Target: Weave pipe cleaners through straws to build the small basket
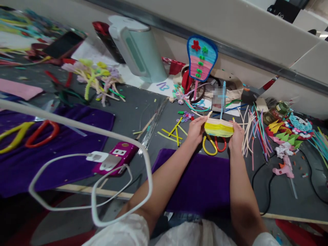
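A small panel of yellow, cream and pale green pipe cleaners (218, 128) is stretched between my two hands, above the dark table. My left hand (196, 130) pinches its left edge, where a cream stem end sticks up. Its right edge is gripped by my right hand (236, 136). A light blue stem (223, 99) rises from the middle of the panel's top. Directly below lie scissors with yellow and red handles (210, 149), their blades hidden. A purple cloth (200, 181) is spread between my forearms.
Behind my hands stands a blue and pink fan-shaped craft (202, 59). Loose pipe cleaners (248, 133) and a pink glue gun (284, 167) with a black cord lie right. A white cable (102, 131) loops across the left, near a magenta power strip (124, 155). A kettle (143, 51) stands behind.
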Motion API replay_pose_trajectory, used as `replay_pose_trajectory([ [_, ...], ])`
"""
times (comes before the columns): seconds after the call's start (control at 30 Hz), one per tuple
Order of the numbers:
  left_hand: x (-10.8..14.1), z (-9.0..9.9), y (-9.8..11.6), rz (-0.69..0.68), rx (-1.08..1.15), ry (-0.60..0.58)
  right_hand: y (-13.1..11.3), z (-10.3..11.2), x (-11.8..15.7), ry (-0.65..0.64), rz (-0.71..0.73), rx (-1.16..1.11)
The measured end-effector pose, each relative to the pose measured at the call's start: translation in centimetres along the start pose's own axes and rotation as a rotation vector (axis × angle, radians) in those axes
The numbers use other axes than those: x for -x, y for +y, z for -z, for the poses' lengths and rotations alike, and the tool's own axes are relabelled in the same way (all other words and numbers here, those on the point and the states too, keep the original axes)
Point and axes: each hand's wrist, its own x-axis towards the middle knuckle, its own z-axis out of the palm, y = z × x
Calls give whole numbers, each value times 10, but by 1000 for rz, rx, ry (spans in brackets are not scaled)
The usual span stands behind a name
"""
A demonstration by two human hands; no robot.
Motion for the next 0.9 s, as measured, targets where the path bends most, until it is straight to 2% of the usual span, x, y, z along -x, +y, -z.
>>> replay_pose_trajectory([
  [0.3, 0, 0, 3, 19, 9, -49, -4, -1, 2, -13, 9, -58],
  [0.63, 7, -4, 4, -82, -71, 13, -4, -2, 4, 0, 66, -18],
  [0.9, 6, -4, 6, -110, -44, -19, -7, -3, 3, -30, 34, -37],
])
